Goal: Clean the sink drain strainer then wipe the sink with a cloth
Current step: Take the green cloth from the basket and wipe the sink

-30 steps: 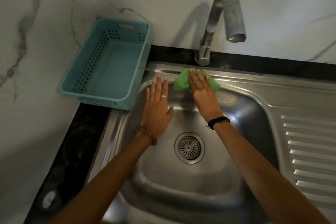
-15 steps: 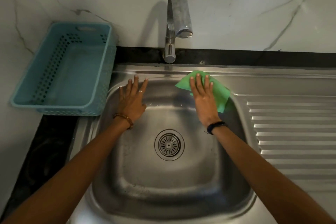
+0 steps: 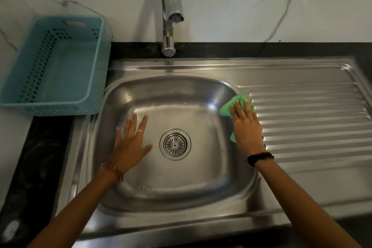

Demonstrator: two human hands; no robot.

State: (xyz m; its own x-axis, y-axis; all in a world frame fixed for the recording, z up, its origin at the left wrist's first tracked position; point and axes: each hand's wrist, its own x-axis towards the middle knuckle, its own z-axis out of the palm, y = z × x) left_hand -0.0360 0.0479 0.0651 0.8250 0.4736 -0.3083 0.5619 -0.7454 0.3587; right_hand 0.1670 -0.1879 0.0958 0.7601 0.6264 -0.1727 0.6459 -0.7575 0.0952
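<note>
Wiping the rim well asks for a flat, firm palm, so that the whole cloth and not only its edge is pressed on the metal; I judge the best way is to follow the curved edge of the basin in one long stroke, with the cloth spread under the fingers and not bunched, and to go on down the inner wall after the rim.

Nearest to the camera, both forearms reach forward from the lower corners over the front edge of the stainless steel sink [image 3: 201,225]. The left hand [image 3: 130,143] is open, fingers straight and a little spread, laid flat inside the basin on its left slope; its grip is released and holds nothing, and it seems to serve as a support. Just beside its thumb, in the middle of the basin floor, sits the round metal drain strainer [image 3: 175,144], seated in its hole and looking clean, so I judge this first part is done.

Farther right, the right hand [image 3: 246,127] presses the small green cloth [image 3: 233,104] with straight fingers on the right rim of the basin, at the corner where the ribbed draining board [image 3: 310,125] begins. The cloth shows past the fingertips and under the palm.

Beyond, the chrome tap [image 3: 171,6] stands behind the sink, and a blue perforated plastic basket [image 3: 8,98] rests on the table at the left.
</note>
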